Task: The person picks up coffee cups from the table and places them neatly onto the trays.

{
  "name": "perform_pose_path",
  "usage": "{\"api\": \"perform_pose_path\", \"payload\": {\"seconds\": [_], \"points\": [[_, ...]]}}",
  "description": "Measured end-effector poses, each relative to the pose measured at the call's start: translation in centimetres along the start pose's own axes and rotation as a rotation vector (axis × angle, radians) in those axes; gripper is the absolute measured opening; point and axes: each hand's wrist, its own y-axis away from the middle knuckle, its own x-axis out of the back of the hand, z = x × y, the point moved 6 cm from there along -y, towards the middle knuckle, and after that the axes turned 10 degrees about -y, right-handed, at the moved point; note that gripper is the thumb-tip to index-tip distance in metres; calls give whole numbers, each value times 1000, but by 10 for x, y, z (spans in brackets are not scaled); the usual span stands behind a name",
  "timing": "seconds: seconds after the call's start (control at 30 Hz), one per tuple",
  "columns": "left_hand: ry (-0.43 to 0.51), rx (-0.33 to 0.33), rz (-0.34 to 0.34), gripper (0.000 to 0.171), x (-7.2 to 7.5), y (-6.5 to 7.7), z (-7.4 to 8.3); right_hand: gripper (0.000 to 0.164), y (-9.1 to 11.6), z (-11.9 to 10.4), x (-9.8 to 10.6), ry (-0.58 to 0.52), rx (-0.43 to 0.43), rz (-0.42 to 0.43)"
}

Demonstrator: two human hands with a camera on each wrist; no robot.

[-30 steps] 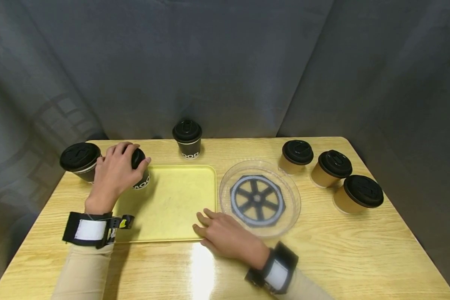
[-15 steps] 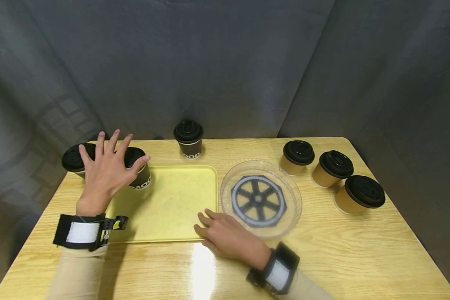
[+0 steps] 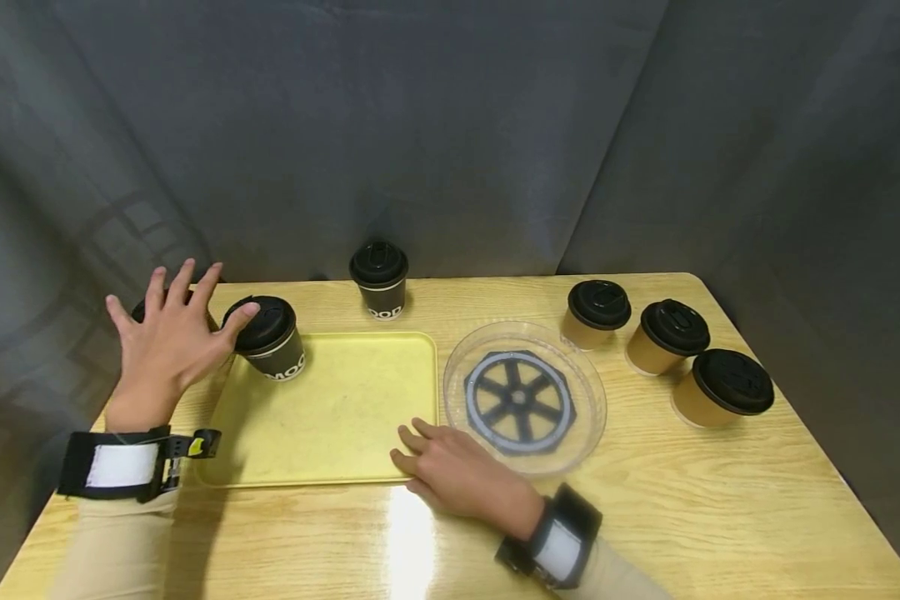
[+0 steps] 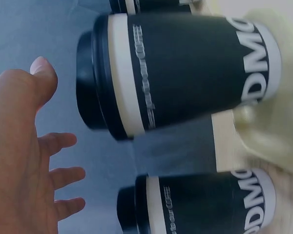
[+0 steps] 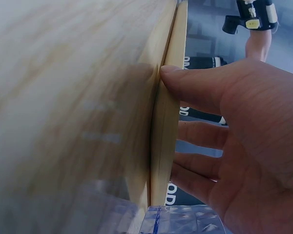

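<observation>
Left hand [image 3: 167, 354]: wide; brushing could topple the cup [image 3: 277, 358] on the tray [image 3: 337, 408].
Right hand [image 3: 465, 479]: holding the tray; tugging might jolt both.

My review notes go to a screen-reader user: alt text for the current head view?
A person's spread left hand hovers beside a lidded black cup on the far left corner of a yellow tray. The right hand rests on the tray's near right corner. To the right are a clear round dish and three lidded brown cups.
</observation>
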Motion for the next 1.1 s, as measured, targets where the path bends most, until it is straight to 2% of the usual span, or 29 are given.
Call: {"api": "perform_pose_path", "payload": {"seconds": [0.5,0.8,1.1], "points": [[12,69,-50,80,-9,-4,-38,41,-1,0,1,-8,-6,-23],[5,87,-74,82,-15,-5,-51,40,0,0,-1,14,2,-8],[-16,92,-98,83,-23,-4,-56,41,-1,0,-1,9,-8,-21]]}}
